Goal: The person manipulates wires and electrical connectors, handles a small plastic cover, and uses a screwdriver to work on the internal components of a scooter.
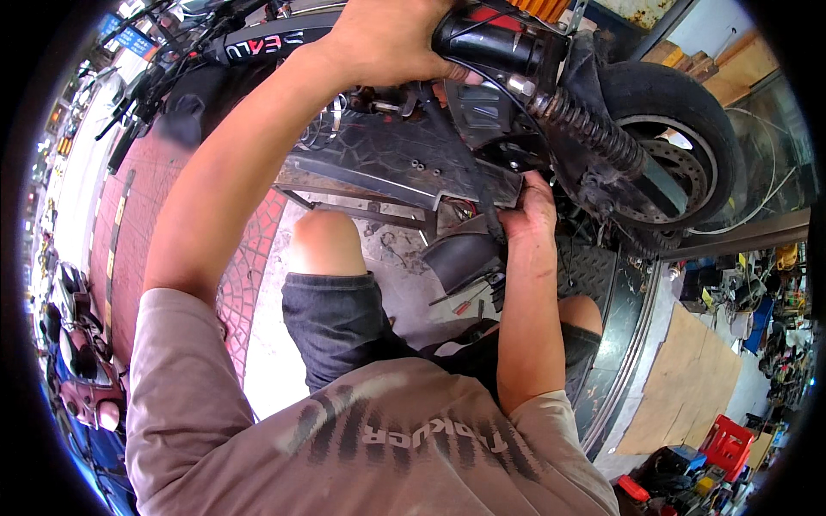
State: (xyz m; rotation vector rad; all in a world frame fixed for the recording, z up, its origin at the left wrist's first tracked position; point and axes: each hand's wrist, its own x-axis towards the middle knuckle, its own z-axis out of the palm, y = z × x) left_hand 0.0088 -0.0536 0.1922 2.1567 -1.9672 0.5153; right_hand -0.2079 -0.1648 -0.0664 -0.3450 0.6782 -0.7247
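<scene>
A two-wheeled bike lies across the top, with a black frame [490, 41], a coil-spring shock absorber [589, 129] and a wheel [721, 150] with a brake disc. My left hand [387, 43] grips the frame near the shock's upper end; its thumb reaches underneath and the other fingers are mostly hidden. Lower down, my right hand [529, 209] is closed beside the corner of a dark bench top [370, 150], below the shock. What its fingers hold is hidden. A curved black mudguard-like piece [465, 261] hangs left of that wrist.
Small metal nuts [417, 164] lie on the bench top. Red-handled tools [465, 307] are on the floor between my legs. A cardboard sheet [680, 378] and a red stool [727, 447] are at right amid clutter. Parked motorbikes [86, 370] line the left.
</scene>
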